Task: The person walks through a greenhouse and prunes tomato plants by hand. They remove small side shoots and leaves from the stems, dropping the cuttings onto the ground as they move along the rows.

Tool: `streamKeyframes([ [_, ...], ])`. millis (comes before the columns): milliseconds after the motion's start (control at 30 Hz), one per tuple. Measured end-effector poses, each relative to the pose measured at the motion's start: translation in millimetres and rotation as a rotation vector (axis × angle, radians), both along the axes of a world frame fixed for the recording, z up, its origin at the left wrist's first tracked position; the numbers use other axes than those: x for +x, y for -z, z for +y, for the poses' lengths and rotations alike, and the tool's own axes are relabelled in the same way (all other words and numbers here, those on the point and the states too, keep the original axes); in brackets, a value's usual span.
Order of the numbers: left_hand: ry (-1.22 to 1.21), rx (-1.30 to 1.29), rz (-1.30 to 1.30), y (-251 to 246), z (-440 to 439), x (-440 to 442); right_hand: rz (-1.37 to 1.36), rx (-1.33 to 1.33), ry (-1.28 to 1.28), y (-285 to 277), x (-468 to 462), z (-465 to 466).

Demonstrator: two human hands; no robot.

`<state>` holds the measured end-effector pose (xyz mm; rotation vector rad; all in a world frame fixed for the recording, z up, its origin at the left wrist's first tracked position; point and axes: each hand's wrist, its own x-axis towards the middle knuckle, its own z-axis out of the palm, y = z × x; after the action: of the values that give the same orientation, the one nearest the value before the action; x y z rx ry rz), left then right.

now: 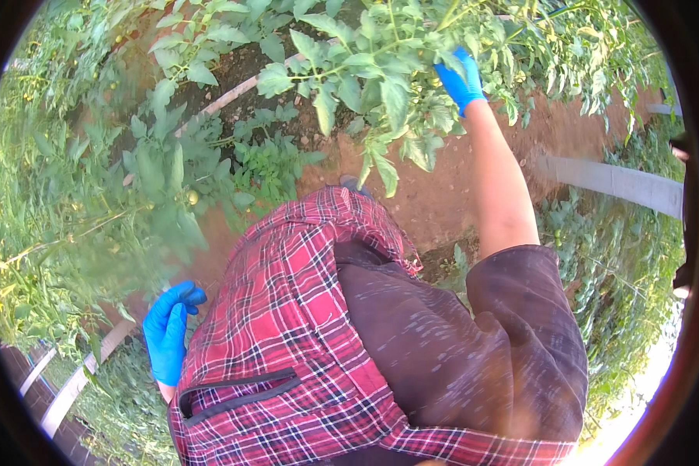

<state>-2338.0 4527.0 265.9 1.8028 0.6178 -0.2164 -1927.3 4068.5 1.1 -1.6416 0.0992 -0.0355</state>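
My right hand, in a blue glove, reaches far out into the leaves of a tomato plant. Foliage covers part of its fingers, so whether they grip anything is hidden. Low at my other side, my left hand, also blue-gloved, hangs beside my red plaid apron. Its fingers are loosely curled and nothing shows in them. The apron front bulges outward, and a dark-edged zip pocket gapes on it. A green tomato hangs among leaves to the left.
Reddish bare soil runs between the plant rows. A pale pipe or strip crosses the bed behind the leaves. White rails stand at the right, with another white strip at lower left. Dense tomato foliage fills the left side.
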Motion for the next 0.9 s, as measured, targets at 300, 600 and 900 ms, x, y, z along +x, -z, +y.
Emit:
streamKeyframes([
  [300, -0.051, -0.028, 0.046, -0.5, -3.7, -5.9, 0.033, -0.220, -0.145, -0.4, 20.2, -50.3],
  [600, -0.054, -0.028, 0.039, 0.3, -5.0, -8.0, 0.203, 0.082, -0.096, -25.9, 8.3, -28.2],
  [900, -0.062, -0.044, 0.035, 2.4, -5.6, -6.6, -0.116, -1.401, -0.509, -52.6, -1.1, 44.1],
])
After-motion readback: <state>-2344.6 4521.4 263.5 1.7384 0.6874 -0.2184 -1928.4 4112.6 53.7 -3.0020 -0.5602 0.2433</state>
